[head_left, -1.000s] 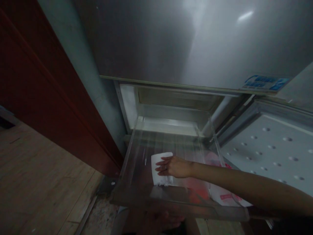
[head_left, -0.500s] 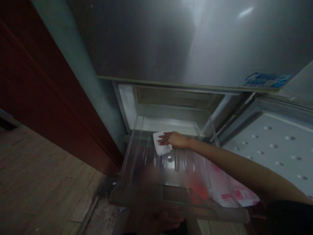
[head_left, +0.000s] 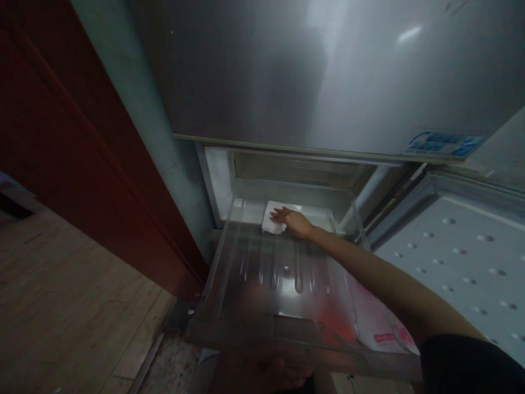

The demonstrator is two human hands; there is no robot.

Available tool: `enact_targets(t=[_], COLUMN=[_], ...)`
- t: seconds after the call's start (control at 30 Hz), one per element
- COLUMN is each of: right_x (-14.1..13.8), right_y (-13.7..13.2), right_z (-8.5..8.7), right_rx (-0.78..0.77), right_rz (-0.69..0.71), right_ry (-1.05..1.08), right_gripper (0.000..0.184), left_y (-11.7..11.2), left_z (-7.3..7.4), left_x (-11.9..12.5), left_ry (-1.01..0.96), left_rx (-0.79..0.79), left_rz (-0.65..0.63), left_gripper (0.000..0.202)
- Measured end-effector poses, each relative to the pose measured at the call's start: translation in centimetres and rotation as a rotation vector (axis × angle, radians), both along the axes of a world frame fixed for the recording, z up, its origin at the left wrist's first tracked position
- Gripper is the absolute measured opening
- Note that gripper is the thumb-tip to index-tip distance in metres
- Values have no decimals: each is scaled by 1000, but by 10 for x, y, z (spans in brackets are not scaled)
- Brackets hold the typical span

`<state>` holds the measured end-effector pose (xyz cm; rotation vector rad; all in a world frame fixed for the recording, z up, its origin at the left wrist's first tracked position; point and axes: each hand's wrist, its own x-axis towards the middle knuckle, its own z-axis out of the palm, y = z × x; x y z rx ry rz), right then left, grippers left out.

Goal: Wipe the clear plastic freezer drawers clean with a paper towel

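Observation:
My right hand (head_left: 292, 221) reaches deep into a pulled-out clear plastic freezer drawer (head_left: 229, 262). Its fingers lie flat on a folded white cloth (head_left: 271, 221), pressing it against the far end of the drawer near the back wall. The drawer floor in front of the hand is ribbed and shiny. My left hand is out of view.
A white bag with red print (head_left: 379, 328) lies at the drawer's right side. The grey fridge door (head_left: 287, 71) above is closed, and the open freezer door (head_left: 463, 262) with dimples stands at the right. A red-brown wooden panel (head_left: 61, 148) and wood floor (head_left: 61, 306) are at left.
My right hand has slid the white cloth from the drawer's near middle to its far end, the arm stretching further in.

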<state>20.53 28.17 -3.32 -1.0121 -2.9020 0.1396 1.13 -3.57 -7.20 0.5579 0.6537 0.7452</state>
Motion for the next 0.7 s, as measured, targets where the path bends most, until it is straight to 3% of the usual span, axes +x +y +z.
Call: enact_targets(t=[0.23, 0.43, 0.57, 0.7], right_x=[-6, -11, -13, -16], right_y=[-47, -112, -154, -170], right_z=[-2, -25, -38, -41], right_rx=[-99, -247, -213, -161], right_rz=[91, 286, 398, 461], right_ry=[-12, -46, -43, -76], right_gripper=[62, 49, 42, 36], left_y=[12, 10, 9, 14], left_z=[-10, -18, -24, -32], left_x=[1, 0, -1, 3], left_ry=[-16, -47, 38, 19], left_rx=[-55, -46, -11, -81], left_rz=[-144, -138, -173, -199], left_gripper=[63, 54, 60, 64])
